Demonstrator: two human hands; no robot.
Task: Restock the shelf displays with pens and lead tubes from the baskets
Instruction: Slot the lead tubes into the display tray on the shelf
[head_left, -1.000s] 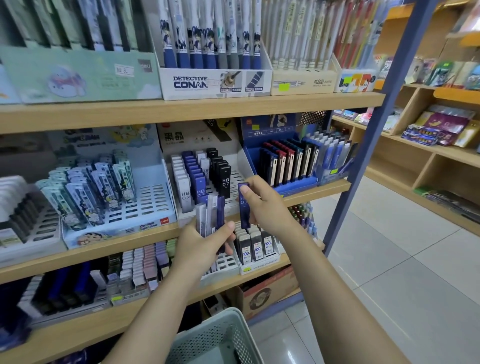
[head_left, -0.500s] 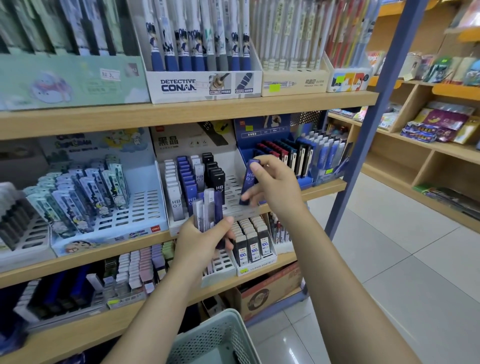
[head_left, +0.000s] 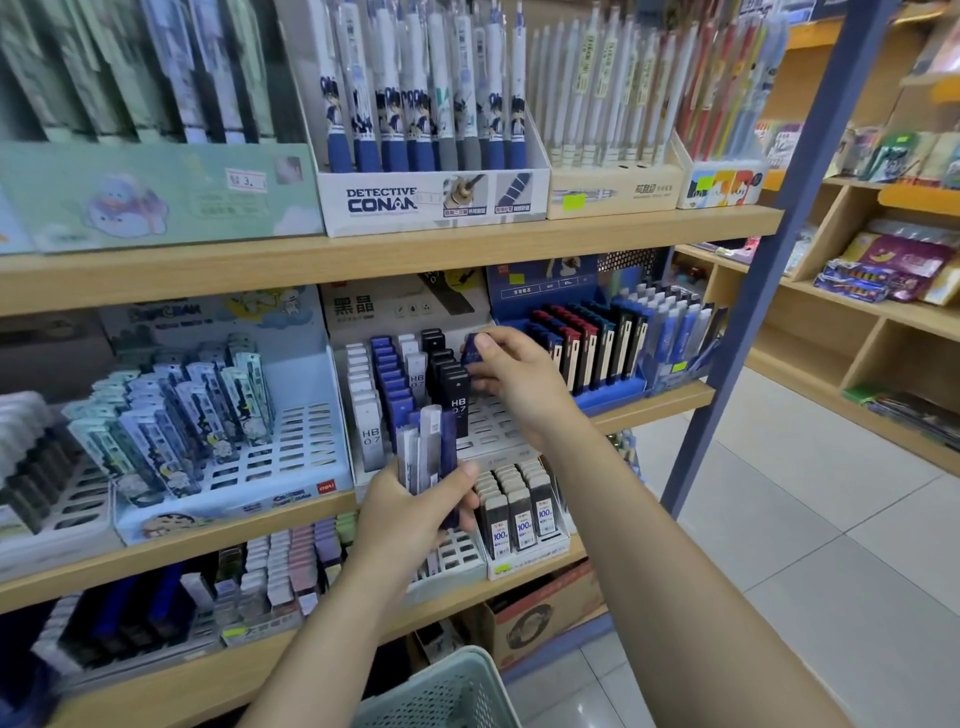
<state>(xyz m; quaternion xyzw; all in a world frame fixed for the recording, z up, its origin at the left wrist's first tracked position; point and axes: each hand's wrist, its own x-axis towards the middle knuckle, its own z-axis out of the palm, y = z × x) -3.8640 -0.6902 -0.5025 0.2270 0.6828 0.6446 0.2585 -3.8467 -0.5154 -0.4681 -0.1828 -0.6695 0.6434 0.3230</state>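
Lead tubes fill the white display tray (head_left: 488, 431) on my middle shelf; my left hand (head_left: 415, 514) grips a bundle of tubes (head_left: 428, 447) below it; my right hand (head_left: 519, 379) pinches one blue tube (head_left: 471, 351) above the black row.

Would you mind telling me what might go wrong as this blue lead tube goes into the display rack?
1. The right hand pinches the blue lead tube right beside the black HB tubes; it may land among the black ones, not in the blue row.
2. The left hand grips a loose bunch of tubes; one might slip.
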